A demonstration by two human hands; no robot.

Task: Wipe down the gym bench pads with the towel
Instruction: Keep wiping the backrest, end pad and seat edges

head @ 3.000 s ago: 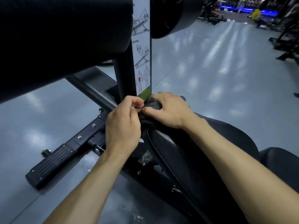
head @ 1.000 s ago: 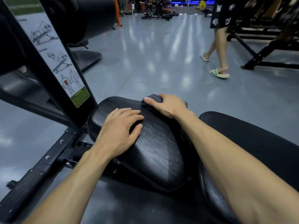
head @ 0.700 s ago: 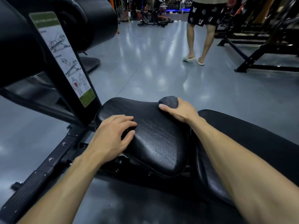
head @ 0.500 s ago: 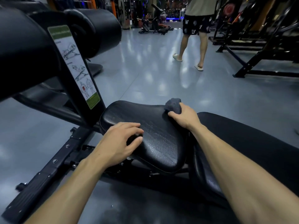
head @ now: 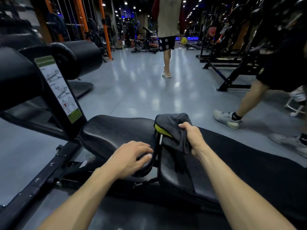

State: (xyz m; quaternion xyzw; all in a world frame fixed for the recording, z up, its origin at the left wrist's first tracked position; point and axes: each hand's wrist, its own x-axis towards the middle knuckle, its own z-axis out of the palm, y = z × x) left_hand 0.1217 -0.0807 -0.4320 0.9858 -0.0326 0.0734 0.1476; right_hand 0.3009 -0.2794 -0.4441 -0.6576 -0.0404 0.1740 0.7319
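The bench has a small black seat pad (head: pixel 114 131) on the left and a long black back pad (head: pixel 249 163) stretching to the right. My right hand (head: pixel 192 138) grips a dark grey towel (head: pixel 172 125) with a yellow-green patch, bunched at the near end of the back pad by the gap between the pads. My left hand (head: pixel 131 156) rests on the seat pad's near right edge, fingers spread and bent over the rim.
A black upright post with an instruction sticker (head: pixel 58 87) rises left of the seat, with roller pads (head: pixel 83 58) behind it. One person (head: pixel 166 35) walks away across the grey floor; another person's legs (head: pixel 249 100) pass close on the right. Racks stand at the back right.
My right hand has slid the towel off the seat pad's far edge onto the back pad's end and now bunches it. My left hand has shifted right along the seat. The view lifted.
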